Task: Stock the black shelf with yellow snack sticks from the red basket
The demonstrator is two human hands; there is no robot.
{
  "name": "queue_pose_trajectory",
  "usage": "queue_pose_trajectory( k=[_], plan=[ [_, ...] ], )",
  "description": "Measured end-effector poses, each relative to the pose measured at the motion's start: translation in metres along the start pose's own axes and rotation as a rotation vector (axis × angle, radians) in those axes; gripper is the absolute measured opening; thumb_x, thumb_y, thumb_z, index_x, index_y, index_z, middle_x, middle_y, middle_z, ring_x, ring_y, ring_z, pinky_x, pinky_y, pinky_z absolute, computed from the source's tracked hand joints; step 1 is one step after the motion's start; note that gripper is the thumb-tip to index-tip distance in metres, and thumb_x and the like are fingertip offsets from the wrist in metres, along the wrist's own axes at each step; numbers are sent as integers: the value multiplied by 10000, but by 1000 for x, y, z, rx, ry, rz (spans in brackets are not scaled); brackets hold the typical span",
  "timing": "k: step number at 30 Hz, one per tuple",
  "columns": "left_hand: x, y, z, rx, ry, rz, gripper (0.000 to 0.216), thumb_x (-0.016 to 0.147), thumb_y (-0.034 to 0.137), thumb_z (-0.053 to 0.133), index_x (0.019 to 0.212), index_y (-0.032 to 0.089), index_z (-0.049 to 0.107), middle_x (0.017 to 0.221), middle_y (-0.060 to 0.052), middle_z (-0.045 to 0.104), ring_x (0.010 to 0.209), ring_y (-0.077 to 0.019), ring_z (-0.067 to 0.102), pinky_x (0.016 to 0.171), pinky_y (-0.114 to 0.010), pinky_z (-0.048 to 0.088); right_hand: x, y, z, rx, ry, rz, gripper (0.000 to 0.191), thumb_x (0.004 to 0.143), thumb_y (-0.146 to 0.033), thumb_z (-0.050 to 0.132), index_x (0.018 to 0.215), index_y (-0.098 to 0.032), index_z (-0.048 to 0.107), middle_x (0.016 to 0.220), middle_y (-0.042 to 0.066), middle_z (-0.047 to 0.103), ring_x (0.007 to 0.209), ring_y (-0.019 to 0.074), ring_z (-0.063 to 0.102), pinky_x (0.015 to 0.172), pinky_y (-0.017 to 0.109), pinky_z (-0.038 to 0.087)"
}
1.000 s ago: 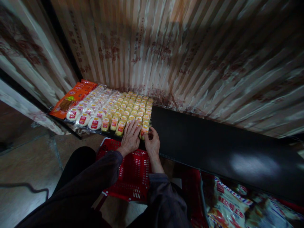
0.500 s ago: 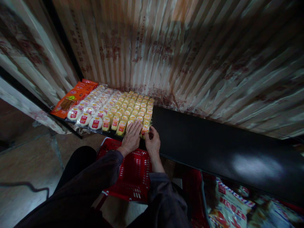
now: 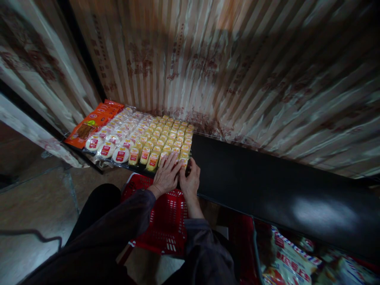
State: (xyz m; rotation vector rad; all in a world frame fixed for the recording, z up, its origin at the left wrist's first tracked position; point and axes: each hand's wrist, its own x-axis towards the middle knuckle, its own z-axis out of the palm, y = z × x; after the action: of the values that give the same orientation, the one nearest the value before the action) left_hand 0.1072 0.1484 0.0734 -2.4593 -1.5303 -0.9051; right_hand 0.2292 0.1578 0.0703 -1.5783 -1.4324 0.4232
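Observation:
Rows of small yellow packaged cakes [image 3: 152,159] with red-and-white labels stand on the black shelf [image 3: 237,174]. My left hand [image 3: 166,174] lies over the front ends of the right-hand rows, its fingers stretched out. At the front right corner, my right hand [image 3: 190,176] has its thumb and fingers closed around the end cake [image 3: 184,154], which the fingers partly cover. Left of the yellow rows lie rows of round white packaged cakes [image 3: 121,154] in clear wrap. An orange snack bag [image 3: 92,122] lies flat at the shelf's left end.
A red plastic basket [image 3: 169,221] stands under the shelf edge, between my legs. At lower right, a red container [image 3: 242,245] stands beside several printed snack bags [image 3: 292,259]. Pleated patterned wrapping [image 3: 184,71] hangs behind the shelf.
My right thumb has moved up and left against the front of the end cake, closer to my left hand. My left hand stays resting on the rows. The view has shifted slightly.

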Motion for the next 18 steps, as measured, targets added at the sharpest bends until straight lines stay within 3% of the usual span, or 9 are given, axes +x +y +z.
queue_pose_trajectory(
  k=[5, 10, 15, 18],
  plan=[
    [0, -1, 2, -4, 18, 10, 552, 900, 254, 461, 1438, 149, 399, 1569, -156, 263, 1482, -274, 133, 1174, -531, 200, 4, -3, 3, 9, 32, -102, 583, 914, -452, 391, 1395, -123, 410, 1429, 201, 431, 1345, 271, 388, 1066, 486, 379],
    [-1, -2, 8, -2, 38, 8, 636, 878, 259, 444, 1473, 83, 303, 1539, -174, 326, 1476, -272, 164, 1184, -517, 191, 12, -10, 10, 1, 43, -196, 564, 967, -423, 264, 1446, -134, 340, 1511, 195, 346, 1427, 256, 274, 1125, 532, 275],
    [-2, -2, 14, -1, 92, -23, 779, 832, 235, 471, 1519, 84, 137, 1564, -189, 256, 1479, -297, 130, 1174, -551, 205, 22, -5, 22, 9, 16, -141, 598, 971, -455, 200, 1477, -152, 301, 1538, 175, 306, 1452, 259, 222, 1139, 536, 238],
    [-1, -1, 14, 4, 82, -24, 799, 824, 228, 470, 1521, 68, 114, 1571, -197, 227, 1482, -301, 107, 1173, -552, 208, 25, -1, 26, 51, -41, -90, 631, 962, -492, 188, 1492, -160, 268, 1543, 160, 300, 1446, 260, 237, 1148, 515, 230]
  ],
)
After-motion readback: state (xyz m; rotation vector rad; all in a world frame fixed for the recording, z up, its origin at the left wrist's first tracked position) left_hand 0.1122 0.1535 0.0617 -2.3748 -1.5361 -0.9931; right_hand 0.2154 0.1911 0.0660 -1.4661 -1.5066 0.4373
